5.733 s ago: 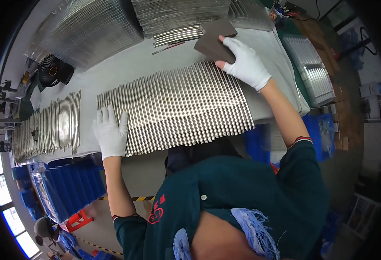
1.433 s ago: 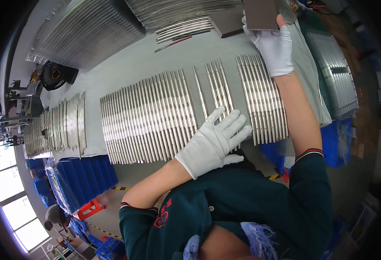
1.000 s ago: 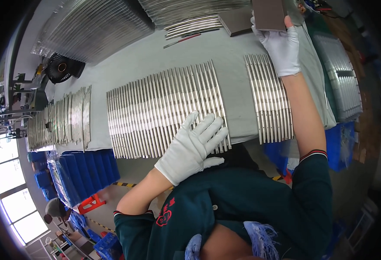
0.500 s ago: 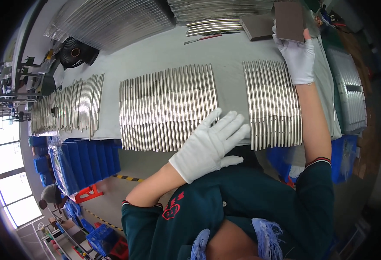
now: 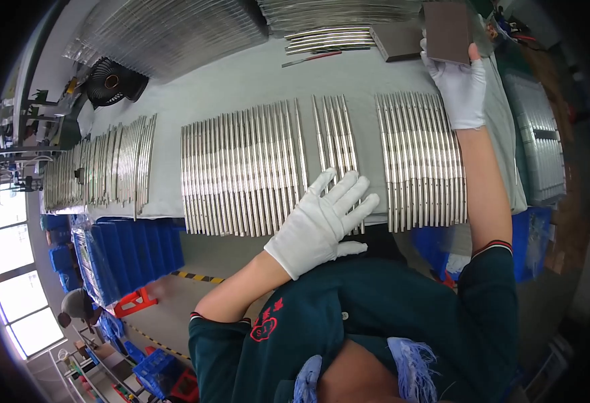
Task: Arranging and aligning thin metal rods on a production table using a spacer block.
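My white-gloved left hand (image 5: 318, 225) lies with fingers spread over the lower part of a few shiny metal rods (image 5: 337, 131). Those rods stand slightly apart from the wide middle row of metal rods (image 5: 238, 174) to their left. At the far right, my gloved right hand (image 5: 457, 91) grips a flat brown block (image 5: 447, 32) by its near end, thumb on its right side. Below that hand, a third row of rods (image 5: 419, 161) lies side by side on the grey-covered table (image 5: 365, 107).
Another brown block (image 5: 396, 41) sits at the back beside loose rods (image 5: 328, 40) and a thin red-handled tool (image 5: 318, 58). Further left are a black fan (image 5: 114, 82) and more rods (image 5: 100, 164). Blue bins (image 5: 134, 252) stand below the table's left edge; a person (image 5: 80, 305) is beyond.
A few rods at the right end of the middle row have separated and shifted right, leaving gaps. My left hand has moved slightly left; the right hand still holds the block.
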A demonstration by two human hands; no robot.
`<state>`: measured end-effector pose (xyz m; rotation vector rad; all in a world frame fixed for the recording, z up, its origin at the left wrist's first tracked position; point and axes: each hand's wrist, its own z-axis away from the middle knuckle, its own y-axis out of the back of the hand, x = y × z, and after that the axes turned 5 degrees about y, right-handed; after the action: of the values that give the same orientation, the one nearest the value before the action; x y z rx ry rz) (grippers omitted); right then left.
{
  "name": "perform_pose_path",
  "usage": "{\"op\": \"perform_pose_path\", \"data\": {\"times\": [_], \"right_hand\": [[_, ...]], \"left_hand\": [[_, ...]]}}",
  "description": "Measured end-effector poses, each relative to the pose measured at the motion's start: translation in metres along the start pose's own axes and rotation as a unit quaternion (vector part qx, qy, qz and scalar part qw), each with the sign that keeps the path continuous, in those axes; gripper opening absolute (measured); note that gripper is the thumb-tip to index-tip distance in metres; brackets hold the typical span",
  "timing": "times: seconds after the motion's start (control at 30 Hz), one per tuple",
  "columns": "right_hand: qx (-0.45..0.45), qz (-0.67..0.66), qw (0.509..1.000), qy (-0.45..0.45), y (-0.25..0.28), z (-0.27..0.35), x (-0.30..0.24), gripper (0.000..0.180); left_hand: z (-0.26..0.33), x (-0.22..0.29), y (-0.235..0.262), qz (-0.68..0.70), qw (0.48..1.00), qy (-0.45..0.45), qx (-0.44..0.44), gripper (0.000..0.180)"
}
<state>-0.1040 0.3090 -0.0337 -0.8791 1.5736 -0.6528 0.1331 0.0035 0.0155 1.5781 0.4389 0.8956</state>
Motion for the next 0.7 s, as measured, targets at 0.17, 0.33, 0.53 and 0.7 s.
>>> {"op": "perform_pose_path", "data": {"times": [0.17,0.33,0.53,0.7], "right_hand": [[-0.038,-0.057,0.997,-0.023,0.008,-0.002,-0.003,0.059],[-0.068,-0.085,0.994,-0.029,0.016,-0.003,-0.004,0.059],[-0.038,-0.043,0.998,-0.022,0.011,-0.004,-0.002,0.059],[-0.075,-0.053,0.995,-0.037,0.004,-0.002,-0.001,0.051]], "left_hand": [[-0.014,0.005,-0.005,0.009,1.0,-0.025,0.0,0.078],[0.006,-0.001,0.005,-0.019,1.0,0.013,-0.021,0.079],[0.038,-0.009,0.017,-0.049,0.995,0.079,-0.034,0.082],[0.031,-0.007,0.01,-0.032,0.998,0.058,-0.019,0.08]]}}
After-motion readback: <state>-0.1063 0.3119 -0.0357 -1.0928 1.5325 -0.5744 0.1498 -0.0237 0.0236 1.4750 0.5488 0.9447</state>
